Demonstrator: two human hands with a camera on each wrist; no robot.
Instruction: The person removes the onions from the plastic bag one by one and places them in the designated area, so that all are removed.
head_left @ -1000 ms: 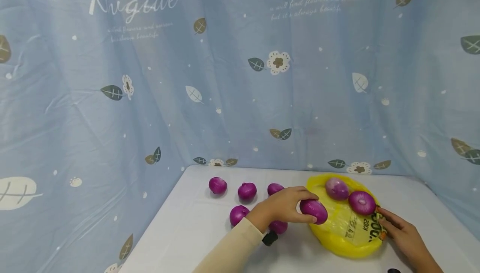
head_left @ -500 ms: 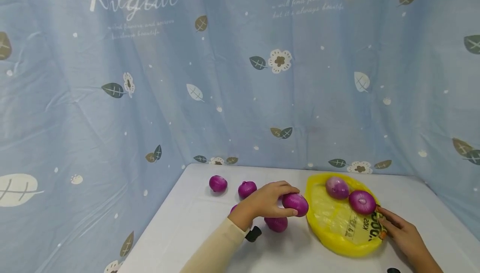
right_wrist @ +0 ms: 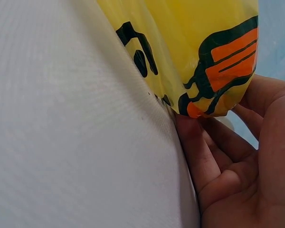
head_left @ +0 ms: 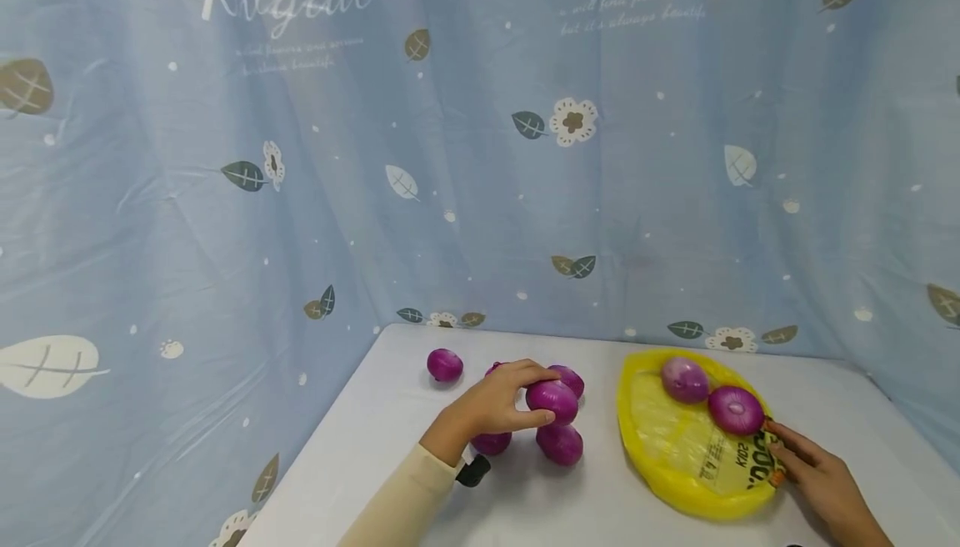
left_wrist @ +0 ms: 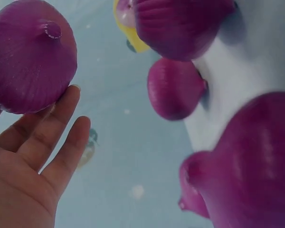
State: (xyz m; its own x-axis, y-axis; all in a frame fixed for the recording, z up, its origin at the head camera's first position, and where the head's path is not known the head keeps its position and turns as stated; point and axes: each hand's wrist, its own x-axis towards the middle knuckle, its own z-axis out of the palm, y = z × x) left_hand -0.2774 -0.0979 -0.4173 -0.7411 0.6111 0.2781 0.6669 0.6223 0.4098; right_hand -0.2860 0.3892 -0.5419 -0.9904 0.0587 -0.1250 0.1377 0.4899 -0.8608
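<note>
Worktop (head_left: 592, 497): yellow bag (head_left: 667, 455) contained two onions (head_left: 737, 411).
Left grip (head_left: 487, 405) clasped another onion (head_left: 552, 401), partly hiding others (head_left: 491, 445); right grip (head_left: 823, 476) pinched bag.

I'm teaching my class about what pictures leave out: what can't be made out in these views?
Head view: most of the rear onion, hidden by the left hand.
Head view: fine print on the yellow bag, too small to read.
Head view: a dark object, cut off by the bottom edge.
Left wrist view: the held onion, cut off by the left edge.
</note>
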